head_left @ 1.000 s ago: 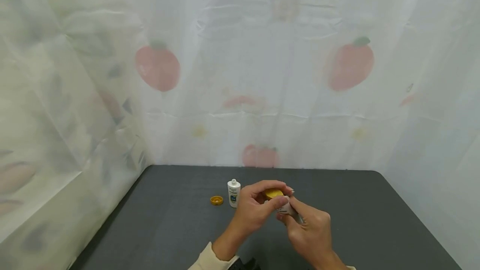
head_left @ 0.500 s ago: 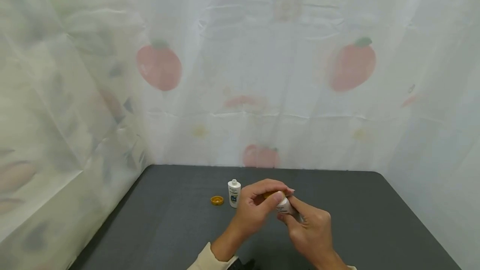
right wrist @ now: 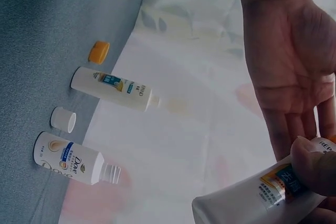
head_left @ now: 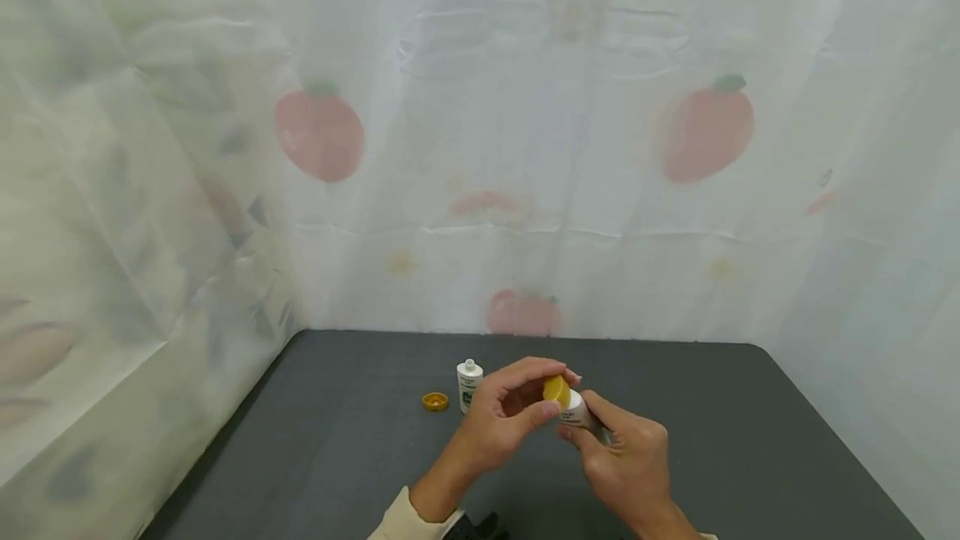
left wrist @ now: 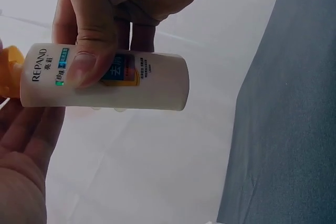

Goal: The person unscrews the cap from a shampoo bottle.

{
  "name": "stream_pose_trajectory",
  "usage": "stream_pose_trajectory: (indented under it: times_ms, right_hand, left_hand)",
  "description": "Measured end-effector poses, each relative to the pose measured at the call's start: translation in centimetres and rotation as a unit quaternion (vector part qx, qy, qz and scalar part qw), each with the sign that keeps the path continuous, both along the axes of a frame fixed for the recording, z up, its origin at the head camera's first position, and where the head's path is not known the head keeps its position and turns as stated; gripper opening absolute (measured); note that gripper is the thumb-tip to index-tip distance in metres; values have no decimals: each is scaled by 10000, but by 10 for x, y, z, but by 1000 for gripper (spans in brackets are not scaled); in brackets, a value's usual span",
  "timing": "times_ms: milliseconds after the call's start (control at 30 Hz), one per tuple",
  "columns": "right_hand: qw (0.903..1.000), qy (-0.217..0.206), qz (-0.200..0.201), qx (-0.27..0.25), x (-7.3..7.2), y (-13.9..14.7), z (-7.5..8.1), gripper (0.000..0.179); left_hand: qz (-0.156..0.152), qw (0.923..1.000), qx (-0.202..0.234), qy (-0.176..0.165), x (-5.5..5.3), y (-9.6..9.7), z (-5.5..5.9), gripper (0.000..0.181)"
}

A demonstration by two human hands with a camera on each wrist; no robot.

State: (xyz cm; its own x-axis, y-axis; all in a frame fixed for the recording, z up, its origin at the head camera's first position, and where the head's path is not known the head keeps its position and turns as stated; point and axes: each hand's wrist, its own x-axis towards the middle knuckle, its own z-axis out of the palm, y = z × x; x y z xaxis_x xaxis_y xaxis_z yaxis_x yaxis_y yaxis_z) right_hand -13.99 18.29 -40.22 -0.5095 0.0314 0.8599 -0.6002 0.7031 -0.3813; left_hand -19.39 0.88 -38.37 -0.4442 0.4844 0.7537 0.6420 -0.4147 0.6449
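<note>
My right hand (head_left: 630, 452) grips a white REPAND bottle (left wrist: 152, 90) that lies tilted in the air, its neck end towards my left hand (head_left: 498, 423). My left hand's thumb and fingers pinch a yellow cap (head_left: 556, 391) at that neck end. In the left wrist view the cap shows at the edge, with a bit of pale neck between it and the bottle's shoulder. Whether the cap is still threaded cannot be told. In the right wrist view the right thumb presses on the bottle's label, and the cap is mostly hidden.
A second REPAND bottle (right wrist: 113, 87), uncapped, stands on the dark table (head_left: 337, 457) beside its yellow cap (head_left: 435, 402). An uncapped Dove bottle (right wrist: 71, 158) stands near a white cap (right wrist: 63, 119); the left hand hides these in the head view. A printed curtain (head_left: 480, 148) hangs behind.
The yellow cap in my left hand has turned and tilted, its top now facing left towards the camera. My left fingers have shifted slightly; the right hand has moved slightly right with the bottle.
</note>
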Motion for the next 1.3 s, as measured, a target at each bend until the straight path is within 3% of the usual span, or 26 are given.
stream_pose_trajectory:
  times_ms: [167,367,733,1033,1300]
  right_hand:
    - [9999,65,17,78,3,0,-1,43]
    - [9988,334,332,101,4,0,-4,40]
    - [9970,624,443,113,4,1,-5,49]
    - [9998,147,31,104,6,5,2,47]
    - [9996,180,-49,208,7,5,2,44]
  left_hand:
    - [597,9982,-16,-56,1,2,-1,28]
    - [837,9964,131,10,4,9,-1,22]
    - [726,9957,365,437,5,24,2,15]
    - [158,9994,260,165,3,11,-1,29]
    - [600,9980,177,32,5,10,0,21]
